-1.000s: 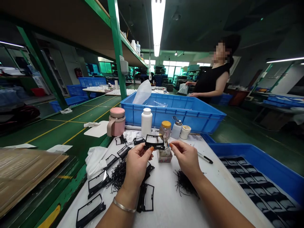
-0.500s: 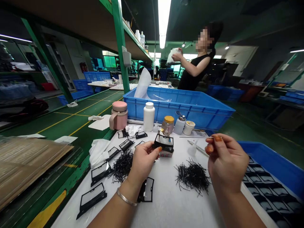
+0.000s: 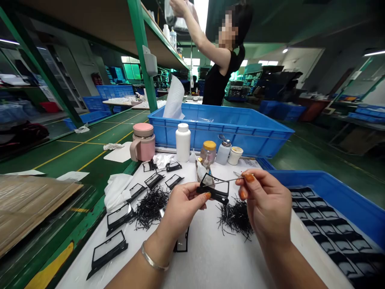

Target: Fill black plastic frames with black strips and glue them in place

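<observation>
My left hand (image 3: 183, 206) pinches a black plastic frame (image 3: 217, 194) with a window-like opening, held tilted above the table. Between the thumb and fingers of my right hand (image 3: 267, 202) is a thin dark rod (image 3: 230, 180), its far end crossing the frame's opening; whether it touches the frame I cannot tell. One pile of short black strips (image 3: 236, 218) lies beneath my right hand, partly hidden by it. A second pile of black strips (image 3: 150, 206) is left of my left hand. Similar black frames (image 3: 110, 249) are spread over the table's left side.
Along the table's back stand a pink mug (image 3: 142, 144), a white bottle (image 3: 183, 144), a yellow-lidded jar (image 3: 209, 150) and a pump bottle (image 3: 223, 152). Behind them is a large blue crate (image 3: 222, 130). A blue bin (image 3: 355, 200) on the right holds rows of frames. A person (image 3: 219, 68) stands beyond.
My right hand has moved left, bringing the rod across the frame. The frame in my left hand has tilted. The person behind has raised the bag toward the shelf. The view has shifted slightly.
</observation>
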Demonstrator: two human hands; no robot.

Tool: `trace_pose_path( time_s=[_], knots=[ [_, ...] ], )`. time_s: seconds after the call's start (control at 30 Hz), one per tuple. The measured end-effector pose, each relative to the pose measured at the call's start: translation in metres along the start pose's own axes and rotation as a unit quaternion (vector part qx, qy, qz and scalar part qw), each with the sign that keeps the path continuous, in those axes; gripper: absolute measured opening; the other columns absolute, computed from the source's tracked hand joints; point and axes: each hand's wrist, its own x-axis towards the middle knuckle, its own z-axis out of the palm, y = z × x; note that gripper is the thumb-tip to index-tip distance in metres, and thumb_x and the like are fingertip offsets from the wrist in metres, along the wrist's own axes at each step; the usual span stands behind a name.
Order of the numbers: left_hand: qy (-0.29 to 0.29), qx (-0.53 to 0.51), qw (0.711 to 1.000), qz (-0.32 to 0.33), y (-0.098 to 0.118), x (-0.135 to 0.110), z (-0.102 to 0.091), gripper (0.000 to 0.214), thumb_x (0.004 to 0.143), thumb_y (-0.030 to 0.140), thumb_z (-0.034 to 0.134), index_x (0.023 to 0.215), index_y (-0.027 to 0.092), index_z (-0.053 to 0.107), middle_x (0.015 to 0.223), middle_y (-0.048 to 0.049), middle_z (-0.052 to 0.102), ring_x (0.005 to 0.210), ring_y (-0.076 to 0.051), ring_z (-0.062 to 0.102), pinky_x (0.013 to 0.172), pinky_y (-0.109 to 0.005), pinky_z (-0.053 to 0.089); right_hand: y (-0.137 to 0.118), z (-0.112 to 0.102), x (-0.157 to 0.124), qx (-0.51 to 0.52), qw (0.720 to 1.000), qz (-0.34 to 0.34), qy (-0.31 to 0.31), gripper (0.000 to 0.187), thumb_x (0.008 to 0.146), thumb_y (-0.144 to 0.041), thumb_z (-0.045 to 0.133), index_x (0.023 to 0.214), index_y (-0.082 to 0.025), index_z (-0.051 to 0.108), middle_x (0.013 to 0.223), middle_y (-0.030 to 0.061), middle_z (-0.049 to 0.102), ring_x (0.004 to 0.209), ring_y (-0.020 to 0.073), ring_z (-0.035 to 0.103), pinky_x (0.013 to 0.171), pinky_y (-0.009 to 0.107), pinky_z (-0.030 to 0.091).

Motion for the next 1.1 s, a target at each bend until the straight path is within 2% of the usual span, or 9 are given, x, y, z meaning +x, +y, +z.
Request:
trace_pose_path(
  time_s=[0.53,1.1],
  knots=[
    [-0.005,-0.025,1.0,-0.008,0.0026,-0.0015,-0.002,0.013,0.076,0.023,0.069,0.078,0.01,0.07,0.06,-0.0009,0.058,0.058,-0.009,0.05,0.054,-0.017,0.041,-0.0025,-0.002,0.0034,0.043,0.999,-0.001,0.023,0.007,0.084,-0.023,0.068,0.085,-0.017,0.07,0.07,0.0029,0.063,0.052,0.0077,0.051,0.049,0.019,0.039],
    [0.006,-0.022,1.0,-0.008,0.0026,-0.0011,-0.0034,0.013,0.075,0.024,0.069,0.075,0.011,0.069,0.059,-0.0007,0.056,0.057,-0.01,0.049,0.053,-0.019,0.04,-0.0006,-0.0023,0.0034,-0.032,0.998,-0.047,0.03,0.009,0.084,-0.026,0.068,0.084,-0.017,0.069,0.069,0.0032,0.063,0.055,0.0112,0.052,0.05,0.024,0.039]
  ],
)
